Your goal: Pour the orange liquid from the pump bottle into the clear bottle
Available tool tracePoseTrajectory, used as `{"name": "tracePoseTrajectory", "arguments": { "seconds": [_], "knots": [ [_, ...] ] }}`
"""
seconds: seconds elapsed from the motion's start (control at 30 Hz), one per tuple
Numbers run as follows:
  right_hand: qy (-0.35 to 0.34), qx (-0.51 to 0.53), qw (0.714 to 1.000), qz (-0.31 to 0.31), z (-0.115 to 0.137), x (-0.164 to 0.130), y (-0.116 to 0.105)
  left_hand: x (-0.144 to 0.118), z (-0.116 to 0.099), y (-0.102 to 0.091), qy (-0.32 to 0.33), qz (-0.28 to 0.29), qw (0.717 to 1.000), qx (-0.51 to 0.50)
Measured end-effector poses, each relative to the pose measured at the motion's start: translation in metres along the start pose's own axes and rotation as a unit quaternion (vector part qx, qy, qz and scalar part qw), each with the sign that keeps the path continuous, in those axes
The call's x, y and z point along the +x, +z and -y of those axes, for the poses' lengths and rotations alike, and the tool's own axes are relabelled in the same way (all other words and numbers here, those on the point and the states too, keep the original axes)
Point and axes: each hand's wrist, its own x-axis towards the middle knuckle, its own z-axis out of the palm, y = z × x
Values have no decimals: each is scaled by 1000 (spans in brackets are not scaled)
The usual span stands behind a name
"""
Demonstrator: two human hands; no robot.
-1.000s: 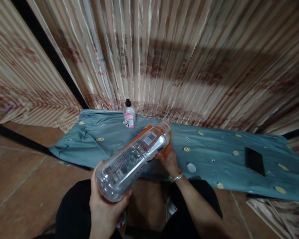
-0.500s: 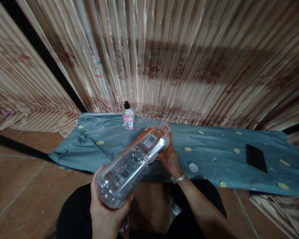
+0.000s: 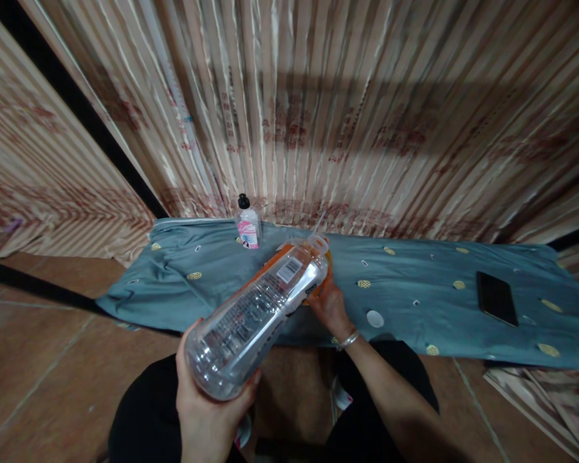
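Left hand [image 3: 207, 411] grips tilted clear bottle [image 3: 258, 312], right hand [image 3: 330, 305] at neck

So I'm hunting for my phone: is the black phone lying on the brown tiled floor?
No, the flat black phone lies on the blue-green patterned cloth, toward its right end.

Clear glossy plastic bottle [image 3: 258, 315] with printed paper label; matt teal cloth sheet [image 3: 415, 302]; shiny satin-like striped curtain [image 3: 318, 116]; smooth terracotta floor tiles [image 3: 38, 360]; glossy black phone [image 3: 496, 298]; polished metal bangle [image 3: 347, 339].
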Motion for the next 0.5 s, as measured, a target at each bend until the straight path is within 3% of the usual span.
{"name": "tracePoseTrajectory", "arguments": {
  "seconds": [0.2,0.27,0.5],
  "knots": [
    [2,41,999,33,8,2,-6,5,14,-5,13,16,1000,9],
    [-2,48,998,29,7,2,-6,3,9,-3,-14,-15,1000,-7],
    [-4,27,1000,13,1,1,-3,0,-8,5,-31,-22,999,-27]
  ]
}}
